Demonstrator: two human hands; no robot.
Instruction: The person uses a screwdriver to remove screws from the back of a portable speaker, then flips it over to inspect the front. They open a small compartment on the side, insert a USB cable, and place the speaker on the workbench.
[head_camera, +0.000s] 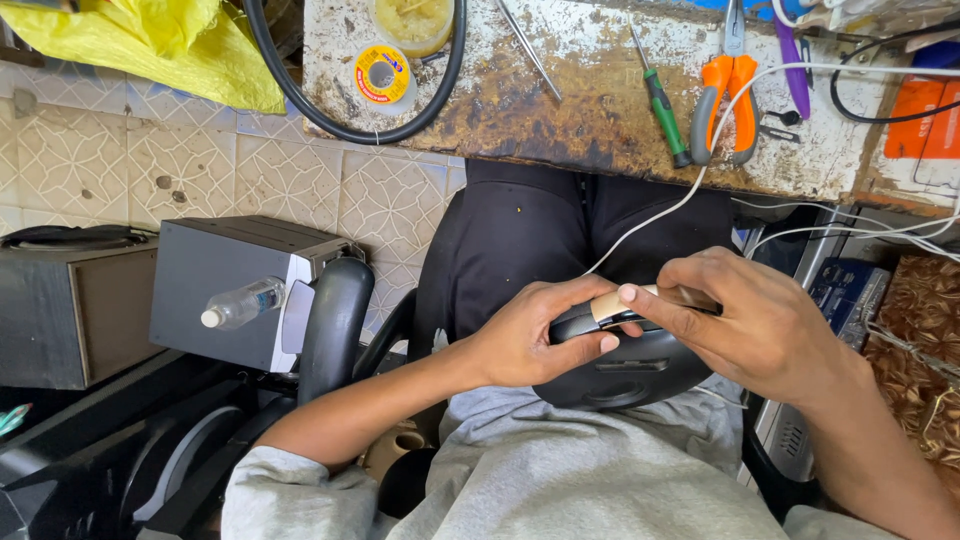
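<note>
The light is soft and even daylight, bright on the worn workbench (600, 90) and the tiled floor (200, 170), with only weak shadows under the bench edge. The picture is sharp in the middle. The wide lens bends the lines near the edges, and the lower left corner is dark.
</note>
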